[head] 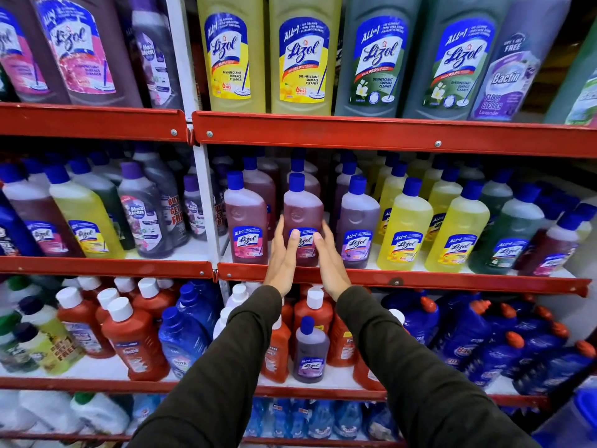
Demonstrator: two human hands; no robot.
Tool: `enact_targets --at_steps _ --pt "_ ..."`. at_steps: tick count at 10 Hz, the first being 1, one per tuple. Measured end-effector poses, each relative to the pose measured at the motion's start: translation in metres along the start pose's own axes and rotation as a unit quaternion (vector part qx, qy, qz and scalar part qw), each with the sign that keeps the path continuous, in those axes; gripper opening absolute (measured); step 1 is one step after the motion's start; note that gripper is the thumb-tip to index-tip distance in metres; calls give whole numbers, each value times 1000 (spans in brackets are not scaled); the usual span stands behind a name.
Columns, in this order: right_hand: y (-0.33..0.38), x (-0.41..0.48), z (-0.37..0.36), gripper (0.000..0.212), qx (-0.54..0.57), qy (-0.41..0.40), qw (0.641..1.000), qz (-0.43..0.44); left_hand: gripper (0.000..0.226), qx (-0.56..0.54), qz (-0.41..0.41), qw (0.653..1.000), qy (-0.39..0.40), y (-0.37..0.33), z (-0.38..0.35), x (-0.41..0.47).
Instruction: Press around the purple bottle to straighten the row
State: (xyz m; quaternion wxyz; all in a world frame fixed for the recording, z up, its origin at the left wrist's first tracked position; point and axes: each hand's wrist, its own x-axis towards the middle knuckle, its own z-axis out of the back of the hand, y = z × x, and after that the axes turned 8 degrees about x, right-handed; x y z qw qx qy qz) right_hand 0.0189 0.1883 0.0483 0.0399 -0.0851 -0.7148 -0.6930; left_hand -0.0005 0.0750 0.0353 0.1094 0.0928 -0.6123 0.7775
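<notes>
On the middle red metal shelf rail (400, 279), I have both hands around one pinkish-red plastic cleaner bottle with a blue cap (303, 218). My left hand (283, 257) and right hand (329, 260) press its sides with nearly straight fingers, thumbs on the label. I judge this the gripping step; lifting next calls for a firmer squeeze and clearance over that rail. Just left of it stands one matching pink bottle (246, 221); just right, one purple bottle (357, 224), then two yellow bottles (403, 234).
</notes>
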Motion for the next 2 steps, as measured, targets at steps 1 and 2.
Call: enact_targets --at_steps 1,2 --pt "-1 0 1 96 -17 10 1000 -10 116 11 4 1000 14 -1 4 0" --pt "-3 -2 1 94 -29 16 999 -13 108 25 3 1000 9 -1 2 -5"
